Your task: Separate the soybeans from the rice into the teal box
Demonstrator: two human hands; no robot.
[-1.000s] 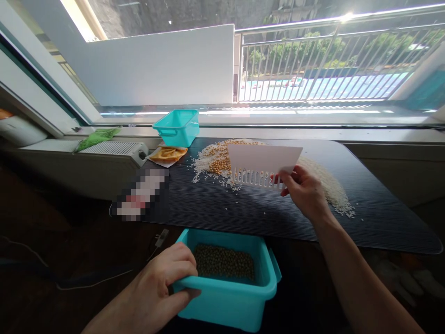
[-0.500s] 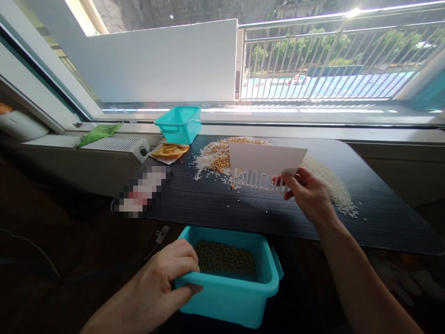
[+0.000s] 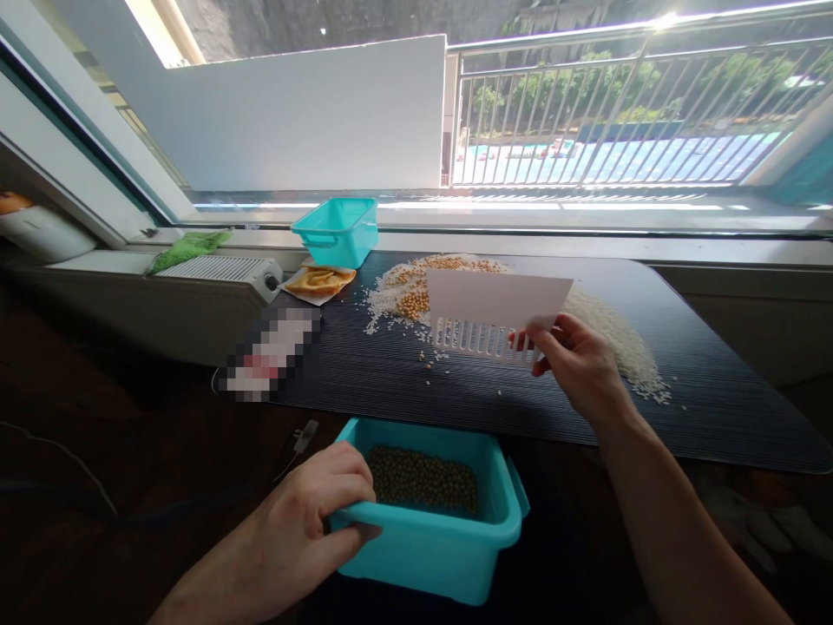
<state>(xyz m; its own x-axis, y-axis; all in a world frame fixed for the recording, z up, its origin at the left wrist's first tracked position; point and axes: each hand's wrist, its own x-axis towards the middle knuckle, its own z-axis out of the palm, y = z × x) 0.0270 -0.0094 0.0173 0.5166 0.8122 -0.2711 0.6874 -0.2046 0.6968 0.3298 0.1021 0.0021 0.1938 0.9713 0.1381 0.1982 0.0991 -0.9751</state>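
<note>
My left hand (image 3: 325, 512) grips the near left rim of a turquoise plastic bin (image 3: 423, 555), thumb outside and fingers over the edge. Small dark greenish beans (image 3: 423, 479) cover its bottom. In my right hand (image 3: 579, 360) is a white slotted scraper (image 3: 498, 299), held at its right end above the table, slots downward. Behind and left of the scraper lies a heap of yellow soybeans (image 3: 413, 304) mixed with white rice grains; the scraper hides part of it. A pile of white rice (image 3: 608, 343) spreads behind my right hand.
The dark table (image 3: 364, 373) runs along a window. At its back left, another turquoise bin (image 3: 338, 233) stands behind an orange-yellow packet (image 3: 318, 282). A radiator (image 3: 221, 273) with a green cloth (image 3: 188, 252) is on the left. Below lies a cable connector (image 3: 304, 437).
A couple of soybeans now lie a little nearer the front edge, left of the scraper. The bin sits slightly higher in view. Both hands keep their grips.
</note>
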